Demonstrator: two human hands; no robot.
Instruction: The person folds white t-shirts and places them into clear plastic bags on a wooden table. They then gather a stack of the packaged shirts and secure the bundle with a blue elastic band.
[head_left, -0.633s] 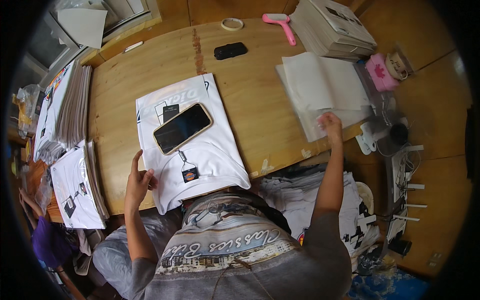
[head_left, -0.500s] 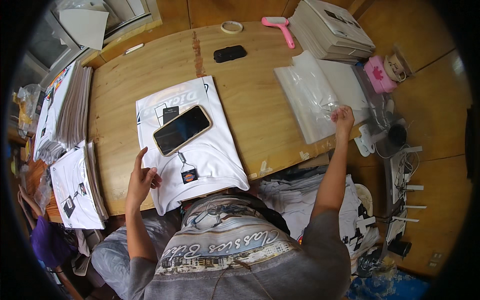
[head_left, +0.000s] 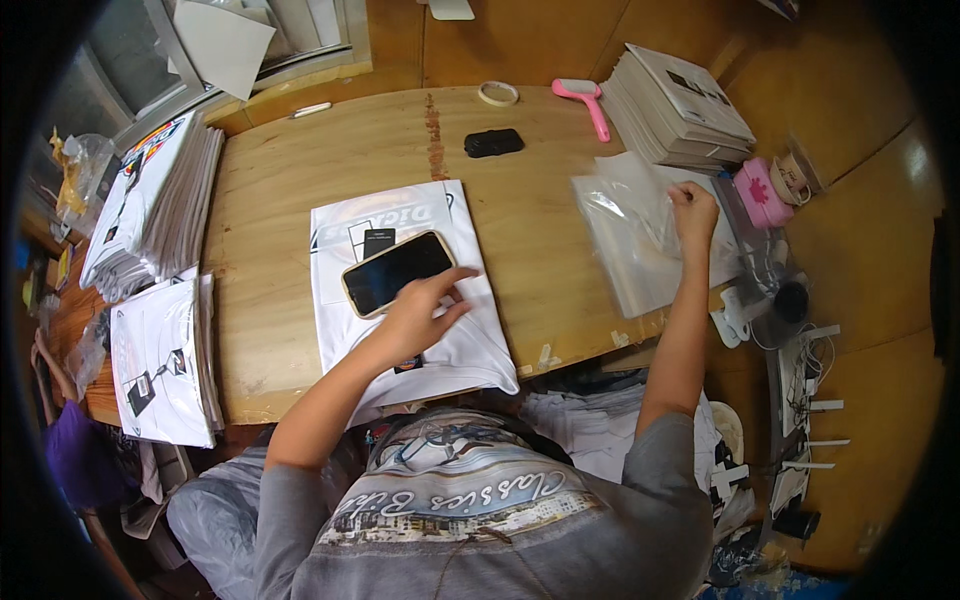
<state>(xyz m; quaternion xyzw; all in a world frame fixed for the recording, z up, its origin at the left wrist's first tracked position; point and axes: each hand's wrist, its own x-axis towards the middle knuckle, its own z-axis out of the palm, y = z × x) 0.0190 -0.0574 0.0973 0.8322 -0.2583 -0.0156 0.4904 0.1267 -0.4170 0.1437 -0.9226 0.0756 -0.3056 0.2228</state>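
The left hand (head_left: 415, 315) rests open on the folded white shirt (head_left: 400, 290) mid-table, fingertips touching the black phone (head_left: 397, 272) on it. Right of the shirt, the right hand (head_left: 693, 212) seems to pinch a thin clear plastic bag (head_left: 630, 235), light, floppy and slippery, best held by its edge.
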